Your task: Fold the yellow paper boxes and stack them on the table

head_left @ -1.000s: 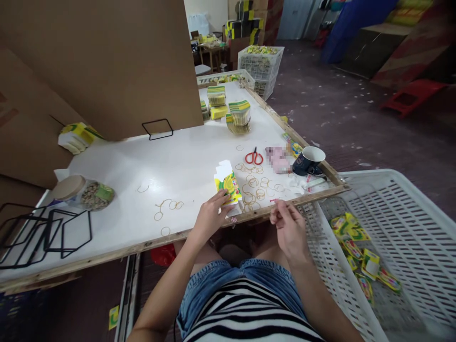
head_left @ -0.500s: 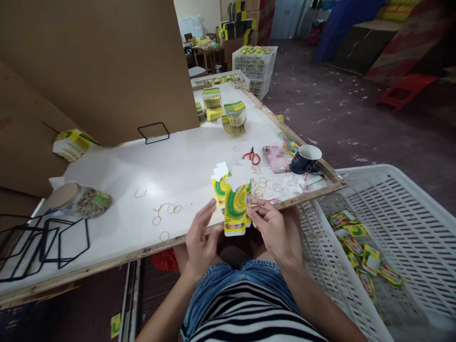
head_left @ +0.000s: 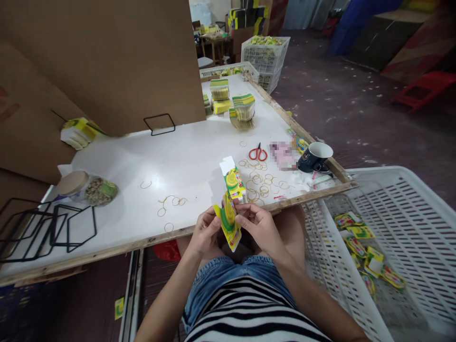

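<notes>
- While the left hand (head_left: 205, 232) pinches the left edge of a carton (head_left: 228, 222) between thumb and fingers, the right hand (head_left: 259, 227) pinches its right side.
- The carton, yellow and green, tilts in front of the table's (head_left: 124, 164) near edge, above the lap.
- Just behind it, more cartons (head_left: 233, 179) lie on the table, white flaps pointing away; whether they touch the held one, I cannot tell.
- Rubber bands (head_left: 264, 191) lie scattered to their right, with red-handled scissors (head_left: 258, 154) beyond.
- A dark mug (head_left: 315, 158) stands near the table's right rim.
- Right of the person, a white crate (head_left: 406, 209) holds small yellow packs (head_left: 373, 262).
</notes>
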Demonstrator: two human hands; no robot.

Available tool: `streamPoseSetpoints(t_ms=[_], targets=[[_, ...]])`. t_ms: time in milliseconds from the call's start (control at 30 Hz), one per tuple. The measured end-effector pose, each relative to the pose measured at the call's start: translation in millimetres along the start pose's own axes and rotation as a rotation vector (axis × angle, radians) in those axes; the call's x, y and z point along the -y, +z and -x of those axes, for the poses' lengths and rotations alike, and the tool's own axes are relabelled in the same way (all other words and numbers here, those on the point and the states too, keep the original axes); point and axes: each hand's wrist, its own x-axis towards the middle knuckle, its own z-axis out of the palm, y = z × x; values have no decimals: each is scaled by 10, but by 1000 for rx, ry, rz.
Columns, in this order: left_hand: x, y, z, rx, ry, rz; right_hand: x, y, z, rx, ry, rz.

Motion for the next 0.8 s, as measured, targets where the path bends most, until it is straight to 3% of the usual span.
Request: streamPoseSetpoints(t_ms=[267, 467, 633, 800], targets=[[108, -72, -22, -208, 27, -143, -41, 77, 46, -7, 19, 36], [12, 25, 25, -201, 115, -289, -44, 80, 19, -155, -83, 120], [-111, 32, 99, -42, 129, -346, -25, 12, -11, -15, -218, 78], [-219, -44, 142, 149, 64, -365, 62, -109, -17, 208, -219, 70]])
